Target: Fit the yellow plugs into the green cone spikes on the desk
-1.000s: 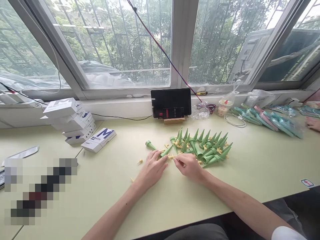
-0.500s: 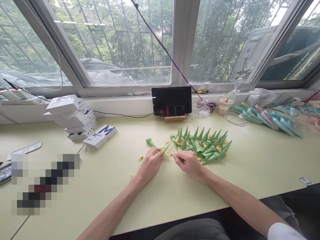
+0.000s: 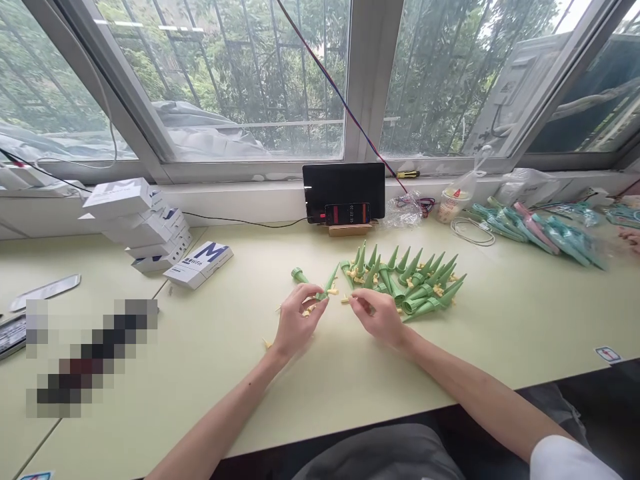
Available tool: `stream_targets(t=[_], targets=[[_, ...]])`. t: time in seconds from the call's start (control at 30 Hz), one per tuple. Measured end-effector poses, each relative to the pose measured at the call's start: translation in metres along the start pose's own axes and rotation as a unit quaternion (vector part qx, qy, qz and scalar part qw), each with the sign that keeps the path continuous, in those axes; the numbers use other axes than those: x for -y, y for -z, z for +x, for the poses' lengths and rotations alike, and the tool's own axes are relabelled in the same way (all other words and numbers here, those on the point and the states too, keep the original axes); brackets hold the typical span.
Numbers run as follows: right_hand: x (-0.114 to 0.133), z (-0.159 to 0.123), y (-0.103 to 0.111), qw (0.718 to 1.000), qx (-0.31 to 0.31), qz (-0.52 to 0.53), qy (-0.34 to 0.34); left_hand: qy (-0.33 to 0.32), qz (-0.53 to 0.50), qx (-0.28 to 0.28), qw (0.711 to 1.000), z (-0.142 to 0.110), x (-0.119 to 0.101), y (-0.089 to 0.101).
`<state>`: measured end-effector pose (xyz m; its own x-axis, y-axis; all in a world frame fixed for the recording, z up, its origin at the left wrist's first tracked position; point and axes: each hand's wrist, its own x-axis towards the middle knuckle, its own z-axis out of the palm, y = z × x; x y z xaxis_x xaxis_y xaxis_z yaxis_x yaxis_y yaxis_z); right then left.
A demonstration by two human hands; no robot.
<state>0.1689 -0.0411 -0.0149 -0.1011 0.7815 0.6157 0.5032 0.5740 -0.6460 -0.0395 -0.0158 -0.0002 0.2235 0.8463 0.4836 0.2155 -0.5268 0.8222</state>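
Note:
My left hand (image 3: 296,321) is closed, thumb and fingertips pinching a green plant watering spike (image 3: 331,279) whose point tilts up and to the right. Small yellow plastic pieces show under and beside those fingers. Just to the right, my right hand (image 3: 381,317) pinches a small yellow valve piece (image 3: 345,300), which sticks out to the left of the fingertips. The two hands are apart. Behind my right hand lies a pile of green spikes (image 3: 434,288), several with yellow valves. Another green spike (image 3: 299,274) lies beyond my left hand.
White boxes (image 3: 150,230) are stacked at the left, with one box (image 3: 199,265) beside them. A phone (image 3: 347,213) leans on a dark tablet (image 3: 345,183) by the window. A drink cup (image 3: 453,203), a coiled cable (image 3: 473,231) and bagged teal items (image 3: 565,240) sit at the right.
My left hand's fingers have arched up, and the spike in them stands steeper. My right hand still holds the yellow valve, slightly turned. The camera view has shifted a little.

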Motion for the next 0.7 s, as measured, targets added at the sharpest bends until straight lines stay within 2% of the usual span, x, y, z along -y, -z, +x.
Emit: stream_targets(t=[0.17, 0.33, 0.5, 0.7], targets=[[0.004, 0.000, 0.001, 0.997, 0.037, 0.040, -0.055, -0.082, 0.106, 0.022, 0.991, -0.005, -0.004, -0.005], [0.006, 0.000, 0.000, 0.993, 0.050, 0.068, -0.082, -0.128, 0.133, 0.072, 0.980, -0.010, -0.005, -0.006], [0.005, 0.001, 0.002, 0.994, 0.041, 0.067, -0.070, -0.151, 0.123, 0.137, 0.971, -0.013, -0.002, -0.006], [0.010, -0.001, 0.001, 0.996, 0.021, 0.083, -0.032, -0.159, 0.122, 0.165, 0.966, -0.013, -0.001, -0.007]])
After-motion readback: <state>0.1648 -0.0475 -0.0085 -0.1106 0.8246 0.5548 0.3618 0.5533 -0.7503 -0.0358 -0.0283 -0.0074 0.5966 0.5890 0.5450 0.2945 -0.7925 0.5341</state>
